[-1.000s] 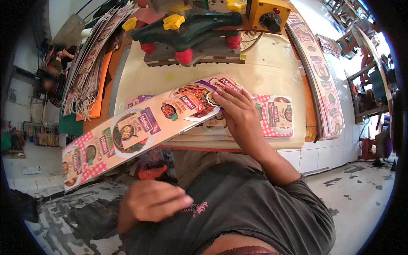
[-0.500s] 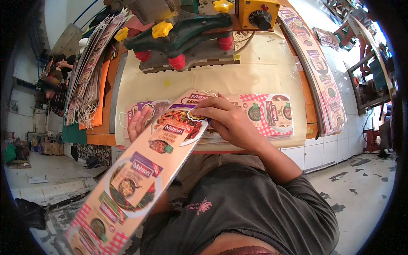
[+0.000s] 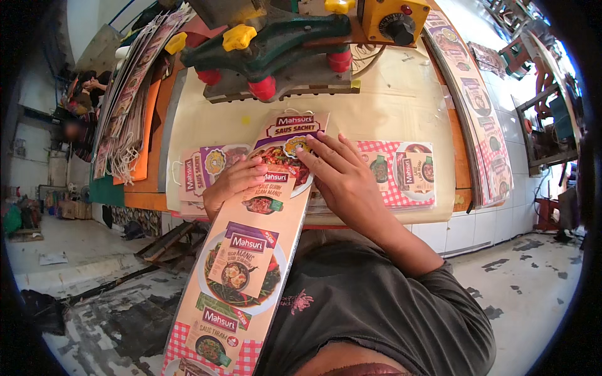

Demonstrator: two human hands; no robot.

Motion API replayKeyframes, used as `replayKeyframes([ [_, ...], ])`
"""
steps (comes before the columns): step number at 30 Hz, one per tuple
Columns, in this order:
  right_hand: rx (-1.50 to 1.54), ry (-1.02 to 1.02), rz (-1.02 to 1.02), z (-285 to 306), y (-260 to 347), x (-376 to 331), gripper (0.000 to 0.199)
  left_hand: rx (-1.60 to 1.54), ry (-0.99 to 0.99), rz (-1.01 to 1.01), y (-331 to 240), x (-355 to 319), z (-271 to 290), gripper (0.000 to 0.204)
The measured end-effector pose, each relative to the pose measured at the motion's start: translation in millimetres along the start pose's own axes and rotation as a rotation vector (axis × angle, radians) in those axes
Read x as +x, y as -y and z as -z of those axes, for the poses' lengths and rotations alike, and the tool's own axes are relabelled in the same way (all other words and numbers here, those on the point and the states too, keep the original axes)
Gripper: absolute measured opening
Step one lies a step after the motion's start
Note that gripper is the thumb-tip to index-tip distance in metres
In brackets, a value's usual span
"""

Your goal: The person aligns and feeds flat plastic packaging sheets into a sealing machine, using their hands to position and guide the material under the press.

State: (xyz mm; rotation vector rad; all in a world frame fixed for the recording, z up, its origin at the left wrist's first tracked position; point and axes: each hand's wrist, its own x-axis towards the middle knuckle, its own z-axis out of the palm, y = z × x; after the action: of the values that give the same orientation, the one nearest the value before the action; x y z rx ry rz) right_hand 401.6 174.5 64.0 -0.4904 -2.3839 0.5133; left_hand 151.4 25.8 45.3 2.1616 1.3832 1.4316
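A long printed cardboard strip (image 3: 254, 247), glossy, with food pictures and a cord at its top end, slants from the table down over my lap. My left hand (image 3: 235, 183) grips its left edge, fingers laid over the front and thumb hidden. On the opposite edge, my right hand (image 3: 338, 178) rests with its fingers stretched out flat over the purple and food-picture part. Beneath it, crosswise on the table, lies a similar printed strip (image 3: 392, 182), its middle covered by the upright one and my hands.
Beyond the hands stands a dark green press (image 3: 276, 56) with yellow knobs and red feet, beside a yellow control box (image 3: 390, 24). Stacked strips (image 3: 480, 116) lie along the table's right side; corded strips (image 3: 128, 103) lean at the left. A cream sheet (image 3: 401, 106) covers the tabletop.
The strip has turned more upright and its lower end has swung right. My left hand has come onto its edge; the right fingers have straightened from a pinch near the top.
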Motion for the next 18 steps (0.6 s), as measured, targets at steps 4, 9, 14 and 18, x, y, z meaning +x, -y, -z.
replayKeyframes([
  [4, -0.003, 0.068, -0.005, -11, -7, -4, 0.051, 0.027, 0.02, -0.016, 4, -3, 0, 0.039],
  [9, 0.002, 0.124, -0.025, -12, -7, -1, 0.051, 0.045, 0.024, 0.006, 2, -4, -1, 0.04],
  [14, 0.005, 0.151, -0.013, -12, -9, -2, 0.049, 0.06, -0.062, 0.062, -6, 0, -9, 0.033],
  [18, 0.043, 0.187, -0.032, -1, -9, 0, 0.055, 0.071, -0.045, 0.048, -10, 2, -11, 0.035],
])
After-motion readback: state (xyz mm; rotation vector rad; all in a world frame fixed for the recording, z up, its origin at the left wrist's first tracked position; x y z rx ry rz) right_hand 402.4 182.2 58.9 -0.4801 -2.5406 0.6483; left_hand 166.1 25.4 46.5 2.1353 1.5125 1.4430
